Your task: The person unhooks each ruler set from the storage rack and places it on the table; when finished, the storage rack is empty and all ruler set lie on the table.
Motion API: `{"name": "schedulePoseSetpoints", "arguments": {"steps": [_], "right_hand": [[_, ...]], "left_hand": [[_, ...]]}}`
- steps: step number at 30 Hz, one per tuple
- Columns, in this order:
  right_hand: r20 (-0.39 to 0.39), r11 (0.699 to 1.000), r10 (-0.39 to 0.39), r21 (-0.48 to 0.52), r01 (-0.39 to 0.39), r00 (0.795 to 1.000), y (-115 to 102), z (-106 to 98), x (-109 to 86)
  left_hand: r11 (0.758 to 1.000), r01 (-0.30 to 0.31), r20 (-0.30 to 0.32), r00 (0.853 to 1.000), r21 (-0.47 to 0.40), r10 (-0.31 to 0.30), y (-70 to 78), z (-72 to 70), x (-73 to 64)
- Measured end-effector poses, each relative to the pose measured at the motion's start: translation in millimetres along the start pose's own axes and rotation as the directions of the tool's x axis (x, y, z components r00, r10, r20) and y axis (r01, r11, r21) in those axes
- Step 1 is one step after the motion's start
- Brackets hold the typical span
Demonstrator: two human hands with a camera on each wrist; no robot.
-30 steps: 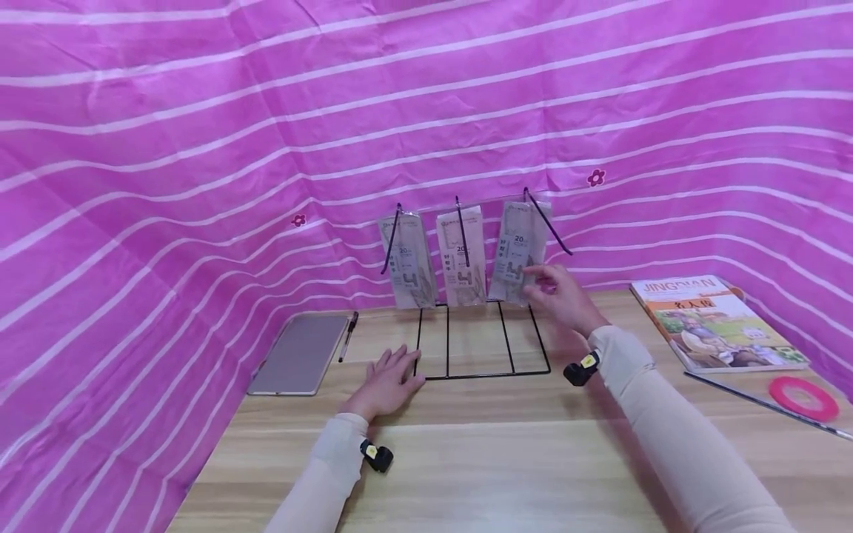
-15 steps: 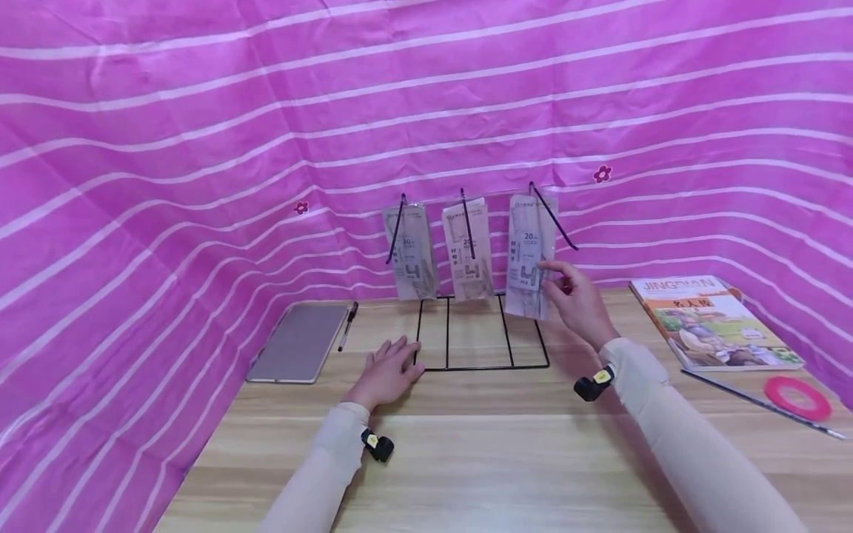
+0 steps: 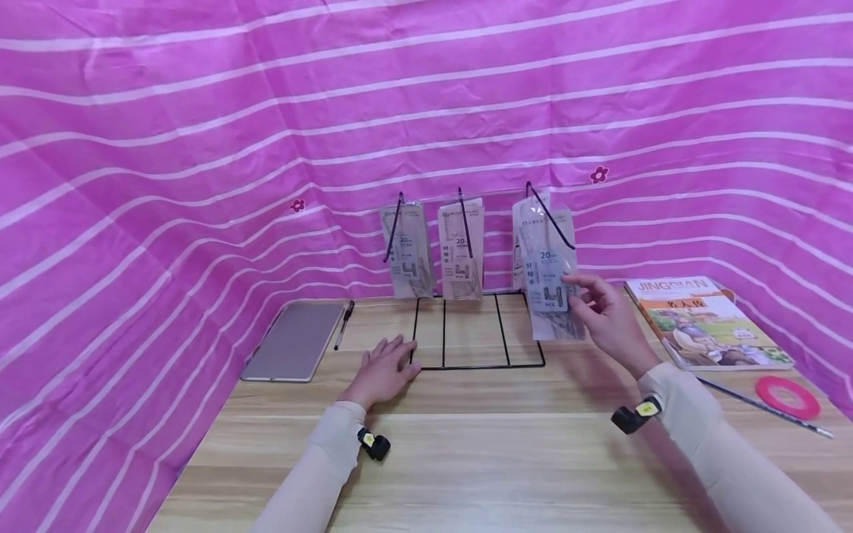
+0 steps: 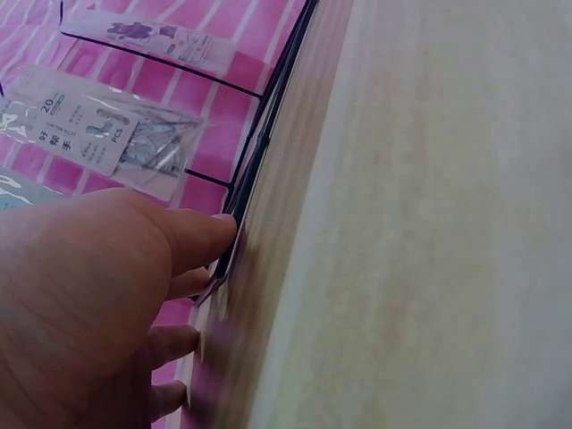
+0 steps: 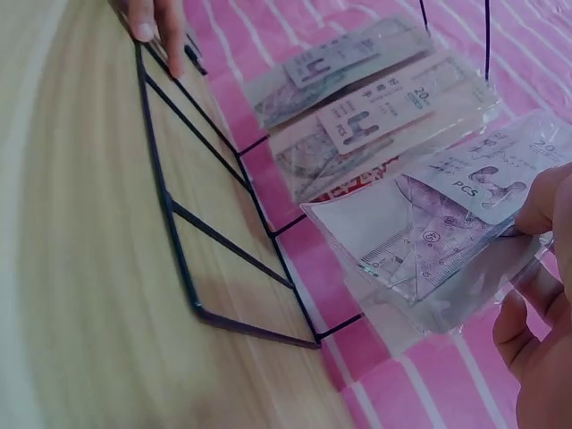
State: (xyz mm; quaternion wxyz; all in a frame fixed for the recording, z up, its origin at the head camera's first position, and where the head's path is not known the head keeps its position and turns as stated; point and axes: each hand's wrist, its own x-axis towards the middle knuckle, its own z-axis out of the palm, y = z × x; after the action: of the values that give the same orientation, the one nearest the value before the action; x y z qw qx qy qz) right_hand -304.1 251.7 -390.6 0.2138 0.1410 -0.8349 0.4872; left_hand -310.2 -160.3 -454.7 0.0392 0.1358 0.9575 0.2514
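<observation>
My right hand (image 3: 609,318) pinches a clear-packaged ruler set (image 3: 549,296) by its right edge, thumb on one side and fingers on the other. The packet is at the rack's right hook (image 3: 552,217); whether its top is threaded on that hook I cannot tell. Behind it shows part of another similar packet (image 3: 517,259). My left hand (image 3: 382,372) rests on the table at the front left corner of the black wire display rack (image 3: 489,367). Its thumb (image 4: 210,234) touches the rack's base bar, the other fingers nearly straight.
More ruler packets hang on the left hook (image 3: 406,255) and the middle hook (image 3: 460,252). To the left lie a grey tablet (image 3: 295,342) and a pen (image 3: 343,326). On the right are a magazine (image 3: 713,326), a pink ring (image 3: 788,397) and a pencil (image 3: 760,405). Pink striped cloth stands behind.
My right hand has drawn the front packet on the right hook toward me and to the right, uncovering another behind it. My left hand has stayed at the rack's corner.
</observation>
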Motion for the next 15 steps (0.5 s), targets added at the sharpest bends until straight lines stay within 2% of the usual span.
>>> {"name": "schedulePoseSetpoints", "arguments": {"steps": [8,15], "right_hand": [[0.025,0.996,0.073,-0.057,-0.072,0.997,-9.0,-20.5,-32.8],[0.006,0.997,0.021,-0.073,-0.020,1.000,-20.3,-30.3,-52.8]], "left_hand": [[1.000,0.003,-0.001,1.000,-0.006,-0.003,1.3,1.0,0.7],[1.000,0.005,-0.004,1.000,-0.010,-0.005,-0.6,0.2,-0.3]]}}
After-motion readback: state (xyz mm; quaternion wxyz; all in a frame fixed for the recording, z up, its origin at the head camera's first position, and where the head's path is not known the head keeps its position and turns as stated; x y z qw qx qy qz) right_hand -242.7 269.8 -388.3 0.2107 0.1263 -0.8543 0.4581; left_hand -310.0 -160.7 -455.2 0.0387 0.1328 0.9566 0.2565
